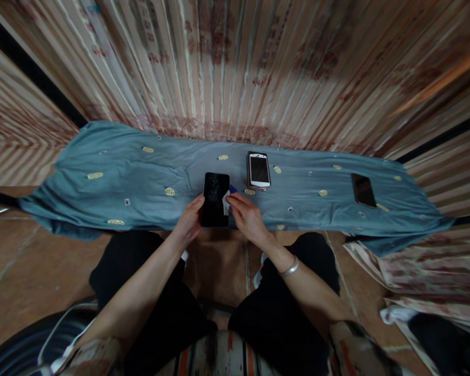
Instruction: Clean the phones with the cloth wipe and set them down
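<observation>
A black smartphone (215,201) with smudges or cracks on its dark screen lies at the near edge of the blue cloth, in front of me. My left hand (190,222) grips it along its left edge, the thumb on the rim and the other fingers partly hidden. Pinched in my right hand (249,216) is a small white wipe (226,202), which touches the phone's right side. Something small and dark blue (233,189) shows at those fingertips; I cannot make out what it is. Just beyond, a white-framed smartphone (259,169) rests on top of another dark one.
The blue patterned cloth (141,167) covers a long narrow surface. Another dark smartphone (363,190) lies toward its right end. A striped curtain (235,68) hangs behind. Dark poles flank both ends. At the lower left, a white cable (49,334) crosses a round black object.
</observation>
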`<state>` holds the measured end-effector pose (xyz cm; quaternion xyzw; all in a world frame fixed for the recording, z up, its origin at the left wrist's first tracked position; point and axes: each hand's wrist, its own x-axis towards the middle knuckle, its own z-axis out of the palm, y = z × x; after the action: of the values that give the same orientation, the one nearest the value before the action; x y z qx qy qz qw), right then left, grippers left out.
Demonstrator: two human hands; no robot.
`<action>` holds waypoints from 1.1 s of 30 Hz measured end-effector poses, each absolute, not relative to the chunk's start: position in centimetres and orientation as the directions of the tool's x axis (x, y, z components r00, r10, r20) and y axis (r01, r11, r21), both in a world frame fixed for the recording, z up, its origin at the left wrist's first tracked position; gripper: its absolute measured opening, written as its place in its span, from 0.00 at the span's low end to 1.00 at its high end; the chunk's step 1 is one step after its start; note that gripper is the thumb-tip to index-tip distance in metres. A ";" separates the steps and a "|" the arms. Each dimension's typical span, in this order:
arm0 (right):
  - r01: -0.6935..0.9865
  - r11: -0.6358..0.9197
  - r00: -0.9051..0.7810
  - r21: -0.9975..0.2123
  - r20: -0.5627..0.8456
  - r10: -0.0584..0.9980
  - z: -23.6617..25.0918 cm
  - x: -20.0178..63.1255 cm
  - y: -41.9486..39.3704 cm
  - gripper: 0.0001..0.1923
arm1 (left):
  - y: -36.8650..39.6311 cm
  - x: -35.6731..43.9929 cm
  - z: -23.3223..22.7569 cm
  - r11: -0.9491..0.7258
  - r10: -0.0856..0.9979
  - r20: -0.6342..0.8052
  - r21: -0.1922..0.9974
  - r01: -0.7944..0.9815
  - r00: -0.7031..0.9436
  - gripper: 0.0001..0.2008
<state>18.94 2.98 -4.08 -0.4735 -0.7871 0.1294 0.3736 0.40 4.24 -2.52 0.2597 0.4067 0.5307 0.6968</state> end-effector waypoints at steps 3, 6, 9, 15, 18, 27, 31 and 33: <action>0.643 0.533 -0.316 -0.549 0.444 0.838 -4.0 18.7 2.2 0.21 | 4.5 0.1 -2.6 0.285 0.956 -0.275 0.794 -0.537 0.100 0.15; 0.630 0.552 -0.344 -0.546 0.441 0.829 -3.8 18.4 1.4 0.20 | 4.8 -0.2 -2.7 0.262 0.960 -0.269 0.783 -0.565 0.072 0.13; 0.629 0.583 -0.379 -0.515 0.452 0.808 -3.7 18.2 0.8 0.18 | 5.0 -0.5 -2.7 0.259 0.960 -0.273 0.780 -0.570 0.062 0.13; 0.646 0.664 -0.473 -0.377 0.486 0.735 -3.0 17.9 0.3 0.17 | 5.0 -0.3 -2.8 0.277 0.956 -0.281 0.775 -0.568 0.083 0.12; 0.653 0.677 -0.515 -0.340 0.456 0.726 -2.5 17.4 0.1 0.17 | 4.9 0.1 -3.0 0.294 0.948 -0.310 0.762 -0.577 0.073 0.11; 0.655 0.704 -0.571 -0.275 0.430 0.699 -1.7 15.4 -0.2 0.16 | 4.7 0.9 -2.8 0.363 0.918 -0.379 0.686 -0.630 0.117 0.08; 0.647 0.725 -0.603 -0.235 0.425 0.675 -1.7 14.6 -0.2 0.16 | 4.4 0.8 -2.5 0.437 0.891 -0.414 0.673 -0.597 0.185 0.20; 0.646 0.735 -0.620 -0.205 0.421 0.662 -1.7 14.3 -0.2 0.16 | 4.3 0.6 -2.4 0.445 0.889 -0.417 0.688 -0.573 0.189 0.25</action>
<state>14.34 -0.17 -1.67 -0.3635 -0.8998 0.0164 0.2408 0.58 4.30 -2.41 0.1938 0.4070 0.4900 0.7461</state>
